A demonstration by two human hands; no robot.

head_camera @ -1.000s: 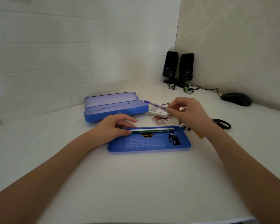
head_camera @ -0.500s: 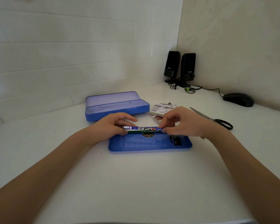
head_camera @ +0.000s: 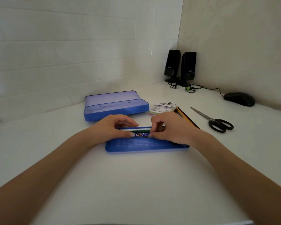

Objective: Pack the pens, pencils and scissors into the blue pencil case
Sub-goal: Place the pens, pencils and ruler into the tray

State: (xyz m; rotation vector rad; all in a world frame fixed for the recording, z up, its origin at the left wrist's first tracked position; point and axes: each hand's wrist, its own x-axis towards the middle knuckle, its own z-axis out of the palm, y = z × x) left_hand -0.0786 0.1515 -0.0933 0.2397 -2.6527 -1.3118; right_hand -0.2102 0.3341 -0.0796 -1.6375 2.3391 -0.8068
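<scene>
A shallow blue tray (head_camera: 146, 147) lies in front of me on the white desk. At its far edge sit a green pencil (head_camera: 142, 131) and, just in front of it, a blue patterned pen (head_camera: 140, 135). My left hand (head_camera: 113, 129) pinches the pen's left part and my right hand (head_camera: 170, 129) pinches its right part; both hide the ends. The open blue pencil case (head_camera: 115, 109) stands behind the tray. Black-handled scissors (head_camera: 217, 123) lie to the right. Yellow and black pencils (head_camera: 184, 115) stick out behind my right hand.
A wrapped pack of sticky notes (head_camera: 162, 108) lies right of the case. Two black speakers (head_camera: 180, 67) with tangled cables stand in the back corner, and a black mouse (head_camera: 239, 99) sits by the right wall. Walls close off the back and right.
My right hand carried the patterned pen from behind the tray down into it, beside the green pencil. Both hands have drawn closer together over the pen.
</scene>
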